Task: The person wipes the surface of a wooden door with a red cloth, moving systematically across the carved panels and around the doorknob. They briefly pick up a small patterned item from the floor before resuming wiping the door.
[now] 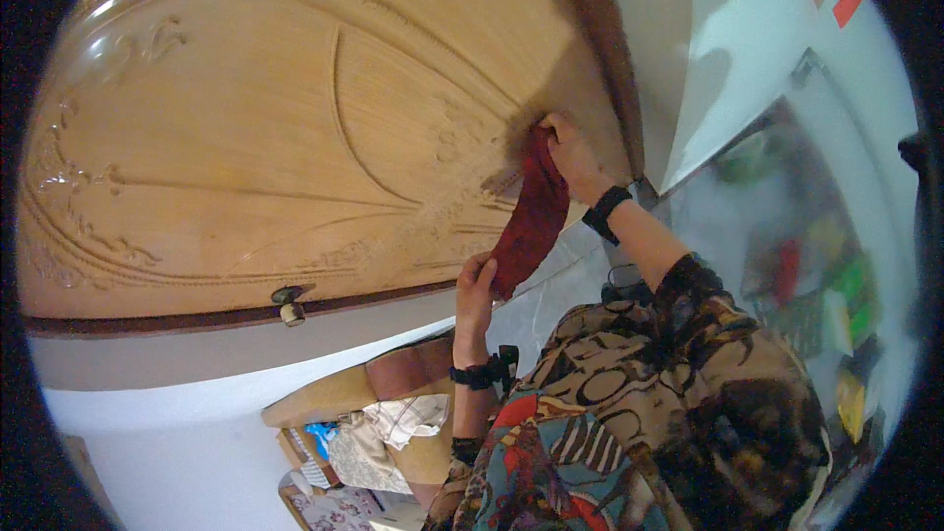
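My right hand [574, 156] grips the upper end of a dark red cloth [532, 214]. Its lower end is pinched between the thumb and fingers of my left hand [476, 286]. Stretched between both hands, the cloth hangs in a slightly curved, folded strip. Directly behind it is a carved light-brown wooden door [265, 118]. My right hand is close to the door's surface, but I cannot tell whether the cloth touches it. A round metal doorknob [293, 310] sits at the door's edge, left of my left hand. Both wrists wear black bands.
A dark reddish-brown door frame [612, 51] borders the door. Grey floor tiles [549, 276] show below the cloth. Beyond the white wall [199, 428], clothes [376, 442] lie on a brown piece of furniture [409, 376]. A hazy glass-like panel [767, 206] stands to the right.
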Motion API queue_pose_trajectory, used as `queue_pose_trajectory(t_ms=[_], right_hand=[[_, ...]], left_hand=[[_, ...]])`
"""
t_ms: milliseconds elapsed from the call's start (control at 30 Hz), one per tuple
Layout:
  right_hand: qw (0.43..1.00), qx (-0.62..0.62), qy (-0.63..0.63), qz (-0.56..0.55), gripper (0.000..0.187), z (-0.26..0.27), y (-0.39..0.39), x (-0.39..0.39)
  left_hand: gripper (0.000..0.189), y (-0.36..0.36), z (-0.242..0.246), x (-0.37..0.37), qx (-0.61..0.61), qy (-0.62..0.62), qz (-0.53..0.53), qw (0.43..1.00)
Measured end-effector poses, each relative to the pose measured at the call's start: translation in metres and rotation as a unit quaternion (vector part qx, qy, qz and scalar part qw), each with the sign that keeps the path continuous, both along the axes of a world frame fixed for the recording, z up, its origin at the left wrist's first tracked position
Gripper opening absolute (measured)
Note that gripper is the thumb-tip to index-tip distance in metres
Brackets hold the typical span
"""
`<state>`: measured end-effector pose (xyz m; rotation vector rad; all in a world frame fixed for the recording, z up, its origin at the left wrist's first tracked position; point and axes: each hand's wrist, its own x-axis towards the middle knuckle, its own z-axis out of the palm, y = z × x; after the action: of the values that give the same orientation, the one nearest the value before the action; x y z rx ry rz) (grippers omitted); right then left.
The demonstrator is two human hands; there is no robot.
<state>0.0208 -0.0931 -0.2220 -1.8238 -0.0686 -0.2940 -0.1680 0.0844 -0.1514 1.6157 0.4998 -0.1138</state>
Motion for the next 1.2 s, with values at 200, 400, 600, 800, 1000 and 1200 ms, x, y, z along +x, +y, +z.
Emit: queue_pose_trajectory(t_ms=[200,400,600,800,1000,1200], right_hand=[[0.993,0.028,-0.113,-0.015,0.027,0.052,-0.009,-0.001],[0.959,0.085,-0.269,-0.028,0.022,0.1,0.025,0.021],[0.992,0.007,-0.126,0.008,0.02,0.036,0.007,-0.007],[0.98,0.178,-0.024,-0.084,0.02,0.06,-0.026,-0.005],[0.895,0.238,-0.347,-0.151,0.022,0.185,-0.028,0.048],[0.901,-0.125,-0.402,-0.104,0.05,0.179,-0.017,0.065]], left_hand=[[0.02,0.008,-0.008,-0.003,-0.024,-0.01,0.015,1.0],[0.02,0.002,0.0,0.001,0.001,-0.032,0.028,0.999],[0.021,-0.007,0.014,-0.003,0.05,0.013,-0.018,0.998],[0.02,-0.013,0.016,0.005,0.073,0.017,-0.036,0.996],[0.014,-0.029,0.025,0.03,0.024,-0.078,-0.014,0.997],[0.012,-0.043,0.041,0.041,0.089,-0.076,-0.016,0.993]])
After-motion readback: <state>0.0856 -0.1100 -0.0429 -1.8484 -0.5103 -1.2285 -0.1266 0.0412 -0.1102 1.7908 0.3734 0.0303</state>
